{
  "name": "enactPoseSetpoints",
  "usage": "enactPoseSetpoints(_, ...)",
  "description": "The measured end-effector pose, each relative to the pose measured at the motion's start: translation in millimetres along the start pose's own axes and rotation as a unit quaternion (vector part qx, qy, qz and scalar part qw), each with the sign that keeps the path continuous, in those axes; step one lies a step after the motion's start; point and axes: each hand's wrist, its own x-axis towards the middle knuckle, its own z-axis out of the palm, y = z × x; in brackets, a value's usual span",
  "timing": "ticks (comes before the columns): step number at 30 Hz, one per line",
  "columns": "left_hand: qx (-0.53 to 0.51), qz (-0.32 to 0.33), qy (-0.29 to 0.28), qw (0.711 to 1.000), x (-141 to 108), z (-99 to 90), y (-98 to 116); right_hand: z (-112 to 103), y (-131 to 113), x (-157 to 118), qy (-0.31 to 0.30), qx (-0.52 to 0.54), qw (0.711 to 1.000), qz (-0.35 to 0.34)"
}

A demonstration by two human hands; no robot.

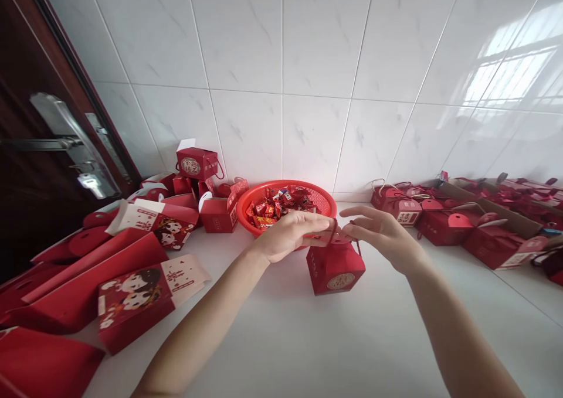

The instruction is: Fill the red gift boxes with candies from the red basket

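Note:
A small red gift box (338, 272) with a round pale emblem stands upright in front of me, its top folded into a peak. A dark red cord handle (358, 247) rises from each side of that top. My left hand (292, 232) is closed at the box's left side, its fingers stretched along the top and the near cord. At the right side, my right hand (387, 237) bends its fingers around the other cord, the index finger lifted apart. The fingers partly hide the peak and both cords.
Behind the hands sits a red plastic basket (246, 201) of wrapped candies (268, 210). Several red boxes (136, 304), some with open flaps, crowd the left near a door handle (65, 143). More red boxes (446, 225) line the right along the tiled wall (316, 134).

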Motion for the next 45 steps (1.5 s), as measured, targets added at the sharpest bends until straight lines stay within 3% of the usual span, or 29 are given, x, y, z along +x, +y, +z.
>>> enactPoseSetpoints(7, 0.173, 0.067, 0.023, 0.982, -7, 11.5, -3, 24, -4, 6, 0.028, 0.027, 0.999, -0.012)
enactPoseSetpoints(14, 0.372, 0.108, 0.125, 0.914, -9, 10.9, -9, 32, -4, 11, 0.044, 0.089, 0.995, -0.010)
enactPoseSetpoints(17, 0.417, 0.130, 0.129, 0.890, -10, 10.1, -10, 31, -2, 13, 0.028, 0.109, 0.994, 0.004)
enactPoseSetpoints(26, 0.424, 0.133, 0.091, 0.891, -3, 16.0, -15, 29, -3, 15, 0.061, 0.201, 0.978, -0.007)
enactPoseSetpoints(31, 0.421, 0.136, 0.129, 0.887, 1, 14.3, -22, 25, -6, 12, 0.066, 0.194, 0.979, -0.007)
enactPoseSetpoints(41, 0.445, 0.060, 0.106, 0.887, 15, 9.9, -45, 16, -5, 12, 0.038, 0.179, 0.983, -0.010)
enactPoseSetpoints(45, 0.456, 0.070, 0.098, 0.882, 17, 10.5, -49, 5, 2, 15, 0.062, 0.141, 0.988, -0.016)
